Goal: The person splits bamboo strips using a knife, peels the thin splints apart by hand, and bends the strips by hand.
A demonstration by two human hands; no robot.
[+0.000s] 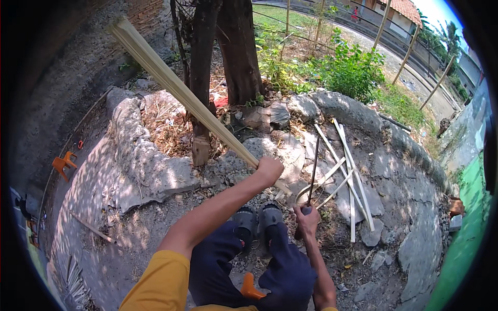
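My left hand [270, 171] is closed round the lower part of a long, pale split bamboo length [181, 96]. The bamboo slants up to the far left, and its short lower end pokes out beyond my fist above the ground. Lower and to the right, my right hand [307, 220] grips the dark handle of a long knife [314, 171], its narrow blade pointing up and away from me. A curved pale strip [322, 180] passes close by the blade; whether my right hand touches it I cannot tell. Several straight pale bamboo strips [358, 179] lie crossed on the ground beyond that hand.
Two dark tree trunks [241, 57] rise ahead behind a low broken concrete edge [135, 150]. My feet in dark shoes [270, 215] are between my hands. An orange seat [250, 286] shows beneath me, an orange stool [65, 165] at left, a green wall [461, 223] at right.
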